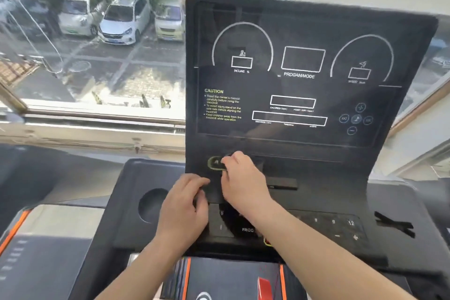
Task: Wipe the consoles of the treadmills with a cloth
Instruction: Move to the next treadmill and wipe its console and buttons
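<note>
The black treadmill console (304, 109) stands upright in front of me, with white dial outlines and a yellow CAUTION text. Both hands are at its lower edge. My right hand (243, 180) has its fingers curled beside an oval green-rimmed button (214, 162). My left hand (185, 207) is just below and to the left, fingers curled at the keypad's (336, 226) left end. A dark cloth (215, 190) seems to be bunched between the two hands. It is hard to tell apart from the black surface.
A round cup holder (152, 204) sits left of the keypad. A black strap (394, 225) lies on the right tray. Behind the console a window (97, 44) overlooks parked cars. Part of another treadmill (29, 238) with orange trim is at the lower left.
</note>
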A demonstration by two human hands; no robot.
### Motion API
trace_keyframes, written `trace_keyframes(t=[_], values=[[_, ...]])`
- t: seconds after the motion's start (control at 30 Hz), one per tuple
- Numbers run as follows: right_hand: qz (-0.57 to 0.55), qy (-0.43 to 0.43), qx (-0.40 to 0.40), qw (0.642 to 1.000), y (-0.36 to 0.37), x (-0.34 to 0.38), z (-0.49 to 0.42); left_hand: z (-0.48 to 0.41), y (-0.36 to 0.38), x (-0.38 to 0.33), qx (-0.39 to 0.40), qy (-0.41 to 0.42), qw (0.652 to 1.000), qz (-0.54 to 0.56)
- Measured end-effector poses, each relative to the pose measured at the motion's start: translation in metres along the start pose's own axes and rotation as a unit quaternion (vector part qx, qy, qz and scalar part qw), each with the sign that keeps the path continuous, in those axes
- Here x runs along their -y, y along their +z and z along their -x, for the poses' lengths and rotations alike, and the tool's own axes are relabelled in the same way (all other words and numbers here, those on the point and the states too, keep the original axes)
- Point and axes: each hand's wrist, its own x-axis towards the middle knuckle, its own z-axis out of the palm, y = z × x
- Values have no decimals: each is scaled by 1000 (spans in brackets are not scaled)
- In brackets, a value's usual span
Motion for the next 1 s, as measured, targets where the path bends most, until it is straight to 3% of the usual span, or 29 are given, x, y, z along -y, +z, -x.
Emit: trace_keyframes(t=[0.07, 0.17, 0.27, 0.4, 0.53, 0.7, 0.87, 0.93, 1.0], values=[[-72, -52, -70, 994, -1, 35, -10, -6, -20, 11, -25, -18, 1000, 1], [-172, -84, -242, 951, -18, 71, -26, -16, -38, 23, -80, -41, 996, 25], [-82, -127, -337, 929, -27, 90, -50, -24, -48, 29, -117, -75, 989, 53], [145, -248, -200, 937, 10, 59, -65, -29, -51, 27, -111, -70, 989, 72], [222, -298, -108, 922, 19, 17, -54, -31, -45, 22, -83, -55, 992, 73], [215, -216, -117, 945, -10, -21, -50, -42, -20, 8, -54, -27, 995, 78], [219, -127, -98, 962, -54, -107, -16, -48, 7, -20, -21, 31, 995, 91], [156, 23, -119, 980, -80, -142, 4, -48, 17, -31, -13, 48, 994, 94], [21, 252, -196, 947, -108, -176, 21, -48, 28, -44, -6, 58, 993, 101]])
